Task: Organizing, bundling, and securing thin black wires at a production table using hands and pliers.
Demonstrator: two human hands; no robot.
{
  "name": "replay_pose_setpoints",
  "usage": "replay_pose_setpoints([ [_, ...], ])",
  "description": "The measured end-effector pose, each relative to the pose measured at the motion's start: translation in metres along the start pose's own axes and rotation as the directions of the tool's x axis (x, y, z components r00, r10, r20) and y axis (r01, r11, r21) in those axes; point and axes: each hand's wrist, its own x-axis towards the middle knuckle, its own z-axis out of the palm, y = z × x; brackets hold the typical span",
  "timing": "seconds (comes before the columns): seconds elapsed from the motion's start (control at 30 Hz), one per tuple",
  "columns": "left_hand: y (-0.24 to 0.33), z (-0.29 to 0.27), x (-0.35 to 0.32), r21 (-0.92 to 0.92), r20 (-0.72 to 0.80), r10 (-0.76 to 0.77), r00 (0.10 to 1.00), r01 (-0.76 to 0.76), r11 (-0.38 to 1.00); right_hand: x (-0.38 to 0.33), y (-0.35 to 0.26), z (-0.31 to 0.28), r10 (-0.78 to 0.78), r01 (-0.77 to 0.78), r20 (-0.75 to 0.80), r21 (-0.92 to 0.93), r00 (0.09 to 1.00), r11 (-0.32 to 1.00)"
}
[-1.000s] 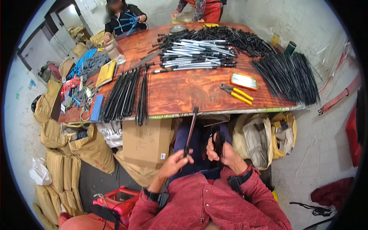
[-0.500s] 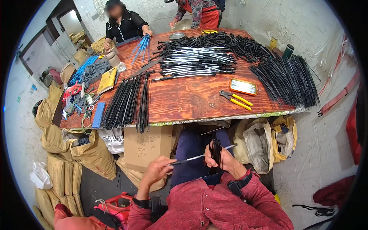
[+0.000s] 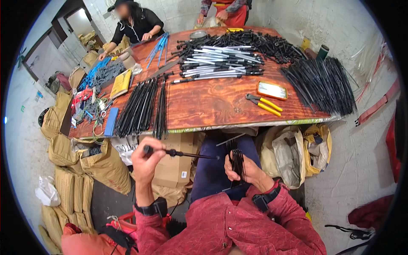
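Note:
My left hand (image 3: 147,159) is raised over the left side of my lap, its fingers closed on a thin dark rod (image 3: 187,154). That rod has a black knob at the hand end and a black collar, and its thin end points right across my thighs. Against my right thigh, my right hand (image 3: 251,174) grips a bundle of thin black strips (image 3: 238,166). The bundle stands roughly upright between fingers and thumb. Beyond it, near my knees, a slim pale rod (image 3: 231,139) lies slanted.
On the wooden table (image 3: 204,106) are black bundles (image 3: 138,108), silver rods (image 3: 223,61), black fittings (image 3: 280,51), black strips (image 3: 321,89), yellow-handled pliers (image 3: 265,105) and an orange-rimmed tin (image 3: 272,90). Open sacks (image 3: 284,157) stand by my legs. Two people work across the table.
My left hand has risen and moved left, away from the right hand, with its rod turned. The right hand still grips the strips. The seated person's hand has left the blue strips.

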Motion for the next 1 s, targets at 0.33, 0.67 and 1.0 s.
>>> replay_pose_setpoints([
  [0.33,-0.042,0.098,0.014,-0.339,0.203,-0.208,0.957,0.268,0.902,0.025,-0.015,0.022,0.027,-0.02,0.08,-0.088,0.996,0.996],
  [0.67,-0.021,0.116,0.036,-0.102,0.171,-0.061,0.983,0.079,0.992,0.022,-0.024,-0.007,0.044,-0.047,-0.047,-0.063,0.998,0.997],
  [1.0,-0.062,0.133,0.031,-0.305,0.151,-0.294,0.944,0.328,0.894,0.023,-0.043,-0.011,0.0,0.001,-0.037,0.027,0.999,1.0],
])
